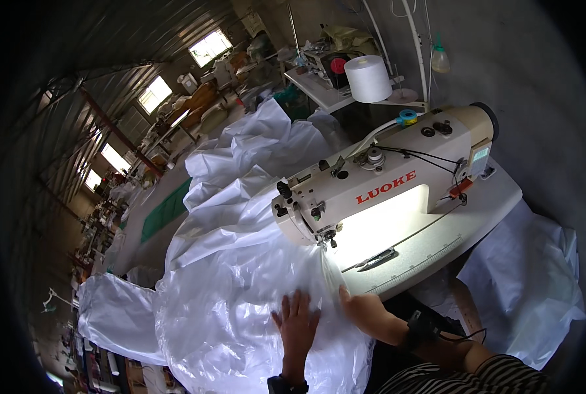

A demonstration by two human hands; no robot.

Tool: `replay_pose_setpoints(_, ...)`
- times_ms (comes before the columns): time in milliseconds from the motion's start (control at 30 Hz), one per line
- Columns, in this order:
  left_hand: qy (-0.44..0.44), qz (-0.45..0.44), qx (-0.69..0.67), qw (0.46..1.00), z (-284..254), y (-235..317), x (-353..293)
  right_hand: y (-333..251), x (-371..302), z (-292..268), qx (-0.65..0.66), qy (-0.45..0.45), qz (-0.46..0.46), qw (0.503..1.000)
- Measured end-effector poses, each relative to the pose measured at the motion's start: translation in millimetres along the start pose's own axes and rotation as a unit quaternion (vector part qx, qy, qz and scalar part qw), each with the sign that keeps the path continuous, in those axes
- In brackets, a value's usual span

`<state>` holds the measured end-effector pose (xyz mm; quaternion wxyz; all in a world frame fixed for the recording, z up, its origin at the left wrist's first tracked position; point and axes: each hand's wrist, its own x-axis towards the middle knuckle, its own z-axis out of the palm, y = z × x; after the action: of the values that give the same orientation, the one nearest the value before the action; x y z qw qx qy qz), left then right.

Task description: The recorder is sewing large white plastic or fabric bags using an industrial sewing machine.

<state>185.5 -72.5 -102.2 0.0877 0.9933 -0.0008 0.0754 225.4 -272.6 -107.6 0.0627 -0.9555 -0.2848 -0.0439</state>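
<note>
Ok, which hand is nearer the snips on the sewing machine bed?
Right. The right hand is below the snips in the picture, by the near edge of the machine bed; the left hand lies on the white sheeting, farther to the left.

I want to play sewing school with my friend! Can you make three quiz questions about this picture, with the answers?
1. True or false: the left hand is balled into a fist on the glossy white sheeting.

2. What small tool lies on the bed of the sewing machine?

3. Pick one. The big thread cone beyond the machine is:
a) green
b) white
c) black

Key:
1. False; it is spread open.
2. Thread snips.
3. b) white.
</note>
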Motion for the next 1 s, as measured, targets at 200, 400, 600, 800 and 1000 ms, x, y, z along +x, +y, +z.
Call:
replay_pose_setpoints(200, 0.034, -0.001, 0.014, 0.999, 13, -31, 56, 18, 63, 0, 0.009, 0.034, -0.007, 0.999)
replay_pose_setpoints(400, 0.035, -0.027, 0.022, 0.999, 12, -40, 73, 31, 4, -8, 0.534, -0.008, 0.1, 0.839)
replay_pose_setpoints(600, 0.028, -0.043, 0.022, 0.998, 19, -43, 79, -15, -76, 62, 0.629, 0.011, 0.125, 0.767)
replay_pose_setpoints(800, 0.028, -0.014, 0.01, 0.999, 8, -69, 79, 0, -108, 90, 0.718, -0.243, 0.122, 0.641)
replay_pose_setpoints(1000, 0.029, 0.032, -0.054, 0.998, 1, -104, 94, 54, -176, 63, 0.677, -0.312, 0.25, 0.618)
